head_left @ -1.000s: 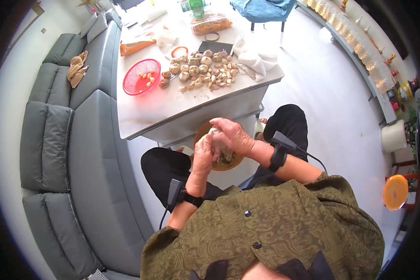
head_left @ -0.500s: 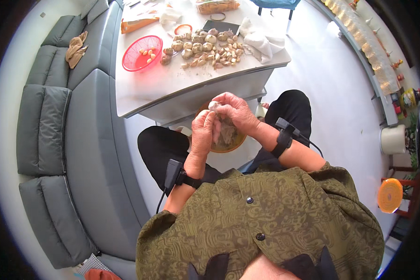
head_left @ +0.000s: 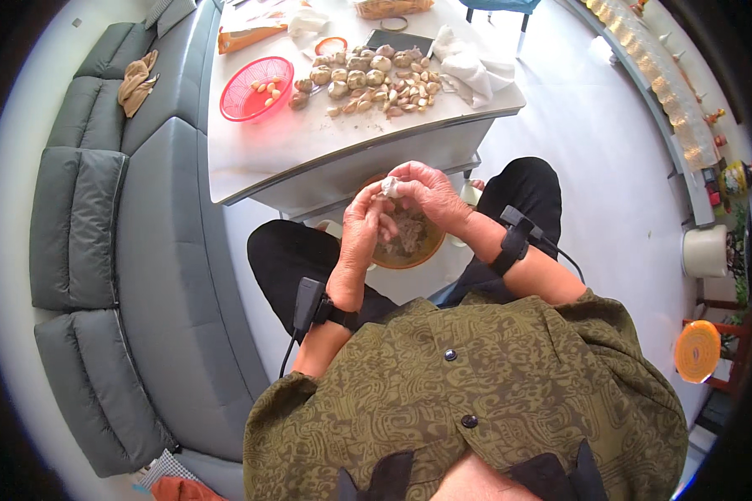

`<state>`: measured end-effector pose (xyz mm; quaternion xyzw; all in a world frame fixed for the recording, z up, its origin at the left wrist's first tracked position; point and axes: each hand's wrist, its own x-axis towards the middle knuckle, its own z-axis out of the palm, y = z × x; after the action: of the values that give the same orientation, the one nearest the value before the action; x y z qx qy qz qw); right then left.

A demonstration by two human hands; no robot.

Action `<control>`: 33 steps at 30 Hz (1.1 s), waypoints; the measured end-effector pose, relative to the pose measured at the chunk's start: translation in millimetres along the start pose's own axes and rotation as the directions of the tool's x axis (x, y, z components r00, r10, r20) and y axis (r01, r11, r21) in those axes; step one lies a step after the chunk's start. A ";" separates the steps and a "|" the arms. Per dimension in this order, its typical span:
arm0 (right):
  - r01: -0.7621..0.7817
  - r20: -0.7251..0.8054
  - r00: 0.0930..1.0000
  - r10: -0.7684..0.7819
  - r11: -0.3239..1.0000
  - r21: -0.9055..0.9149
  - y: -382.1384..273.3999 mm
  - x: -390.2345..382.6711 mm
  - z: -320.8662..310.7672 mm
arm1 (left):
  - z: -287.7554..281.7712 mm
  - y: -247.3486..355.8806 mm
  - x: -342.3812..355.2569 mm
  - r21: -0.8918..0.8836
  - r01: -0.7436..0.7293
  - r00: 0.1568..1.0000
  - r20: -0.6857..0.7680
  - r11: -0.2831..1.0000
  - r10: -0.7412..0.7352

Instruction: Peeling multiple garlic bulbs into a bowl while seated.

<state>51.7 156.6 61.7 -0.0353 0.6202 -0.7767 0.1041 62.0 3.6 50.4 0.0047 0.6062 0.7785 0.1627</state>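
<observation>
Above a round orange-rimmed basin (head_left: 429,248) of pale papery peelings, my two hands meet over a whitish garlic bulb (head_left: 389,187). My right hand (head_left: 433,195) grips it from the right with curled fingers and thumb. From the left, my left hand (head_left: 362,225) pinches at the bulb with its fingertips, the other fingers bent below. Farther off, whole garlic bulbs (head_left: 357,79) and loose garlic cloves (head_left: 409,93) lie heaped on the table (head_left: 263,159). A red plastic basket (head_left: 236,104) on its left holds several peeled cloves (head_left: 267,87).
Beyond the heap lie a dark flat tray (head_left: 399,42), an orange ring (head_left: 332,45), a white cloth (head_left: 468,67) and orange packages. A grey sofa (head_left: 163,250) runs along the left. My knees flank the basin, close under the table's front edge.
My left fingers have spread slightly around the garlic bulb, and more of its white skin shows between my hands. The bulb has shifted a little to the right.
</observation>
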 end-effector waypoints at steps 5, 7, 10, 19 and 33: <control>0.150 -0.019 0.985 -0.171 0.905 -0.399 -5.0 -6.0 2.6 | -10.1 6.7 4.9 -0.075 0.101 0.994 0.047 0.992 -0.098; 0.202 0.029 0.978 -0.208 0.889 -0.411 -2.5 -5.5 5.3 | -11.4 -10.9 10.0 0.059 0.010 0.999 0.036 0.998 -0.012; 0.177 0.017 0.983 -0.184 0.915 -0.361 -0.1 -9.7 9.5 | -1.5 -14.9 7.3 0.080 -0.044 0.998 0.057 0.996 0.040; 0.154 -0.069 0.979 -0.194 0.912 -0.380 -1.6 -11.0 14.4 | 9.7 -19.6 7.7 0.102 -0.196 0.971 -0.121 0.975 0.208; 0.371 -0.024 0.896 -0.444 0.777 -0.508 -15.8 -12.4 26.8 | 23.9 -1.9 4.6 -0.013 -0.263 0.920 -0.306 0.965 0.246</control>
<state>66.8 136.8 84.1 -0.1388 0.7800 -0.5976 -0.1236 63.0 27.8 54.1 -0.0397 0.5971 0.8004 -0.0341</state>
